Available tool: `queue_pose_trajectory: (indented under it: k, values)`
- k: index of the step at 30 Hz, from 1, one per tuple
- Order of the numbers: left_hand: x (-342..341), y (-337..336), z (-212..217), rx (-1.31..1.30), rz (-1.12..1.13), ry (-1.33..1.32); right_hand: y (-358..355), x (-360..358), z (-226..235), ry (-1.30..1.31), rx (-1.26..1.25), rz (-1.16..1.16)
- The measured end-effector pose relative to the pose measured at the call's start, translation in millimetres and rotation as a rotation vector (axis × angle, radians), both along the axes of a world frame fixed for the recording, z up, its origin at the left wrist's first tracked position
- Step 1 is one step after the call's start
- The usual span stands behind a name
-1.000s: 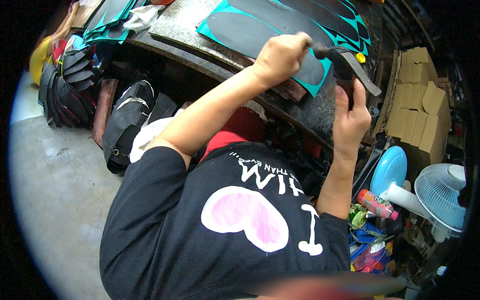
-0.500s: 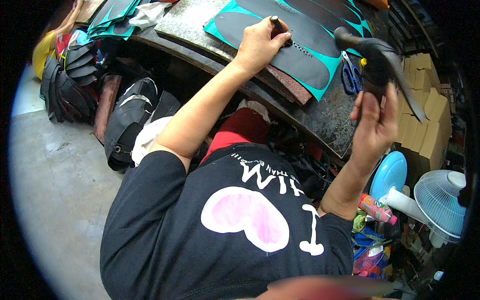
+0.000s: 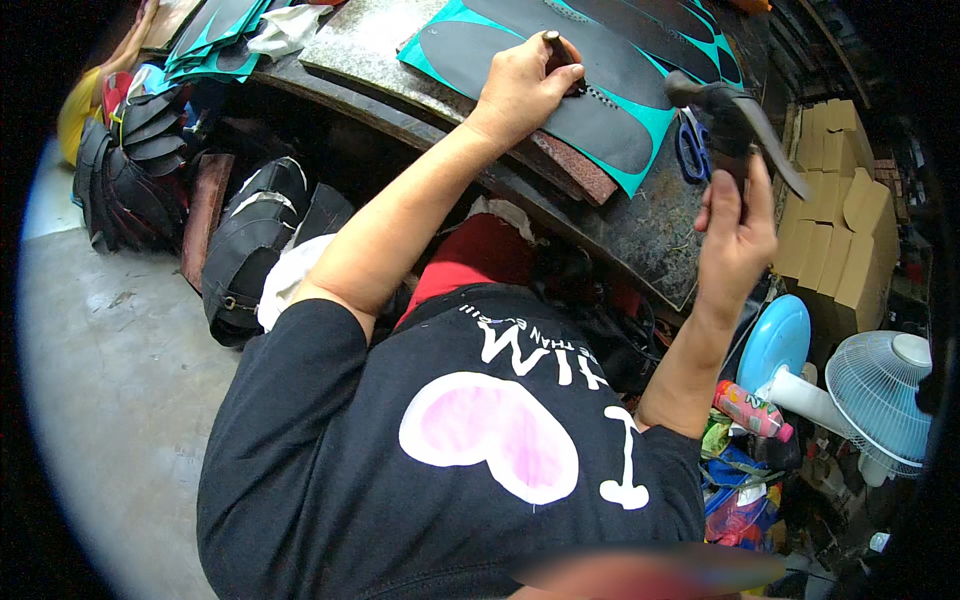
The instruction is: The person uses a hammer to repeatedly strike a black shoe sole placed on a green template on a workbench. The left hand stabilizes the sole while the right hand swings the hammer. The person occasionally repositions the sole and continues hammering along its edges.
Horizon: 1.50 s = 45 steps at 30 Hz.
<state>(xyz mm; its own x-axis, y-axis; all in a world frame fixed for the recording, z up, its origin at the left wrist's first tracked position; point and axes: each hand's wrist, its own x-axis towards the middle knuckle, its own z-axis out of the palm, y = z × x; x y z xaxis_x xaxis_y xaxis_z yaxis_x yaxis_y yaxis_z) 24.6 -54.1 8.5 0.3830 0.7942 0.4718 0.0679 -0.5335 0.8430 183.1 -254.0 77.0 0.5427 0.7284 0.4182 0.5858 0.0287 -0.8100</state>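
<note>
My left hand (image 3: 518,92) grips a dark, rod-shaped punch (image 3: 551,38), its top end standing out above the fingers. The punch's lower end, mostly hidden by my fingers, is at a row of small slits (image 3: 603,97) in a dark grey sole-shaped piece (image 3: 590,135) on a teal-edged sheet (image 3: 655,120). To the right, my right hand (image 3: 738,230) is closed round the handle of a hammer (image 3: 730,108). The hammer's head is raised apart from the punch. Blue-handled scissors (image 3: 690,150) lie on the table, partly covered by the hammer.
The sheets lie over a pale stone slab (image 3: 365,50) and a reddish board (image 3: 575,168) on the worktable (image 3: 650,245). Stacked teal and black sheets (image 3: 215,40) are far left, near another person's arm. Cardboard boxes (image 3: 840,220) and a fan (image 3: 880,390) stand right.
My right hand and the hammer have shifted slightly left, and the hammer is less blurred. My left hand and the punch keep their place on the sheet. The whole view has shifted slightly.
</note>
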Motion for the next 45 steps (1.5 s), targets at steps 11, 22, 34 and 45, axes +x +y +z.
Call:
queue_pose_trajectory:
  k: [11, 22, 34, 45]
  values:
    - [13.4, -16.5, 0.9, 0.398, 0.086, 0.12, 11.6, -12.6, -10.3, -0.194, -0.089, -0.024]
    - [18.6, -21.0, 1.7, 0.384, 0.017, 0.108, -6.0, -24.0, 18.1, -0.333, 0.24, 0.015]
    - [-5.9, 5.1, 4.6, 0.006, 0.031, -0.012, -2.8, 13.3, -29.3, -0.206, -0.193, -0.087]
    - [7.0, -9.7, 3.7, 0.351, 0.088, 0.144, 7.1, -22.9, 23.9, -0.129, 0.247, 0.121]
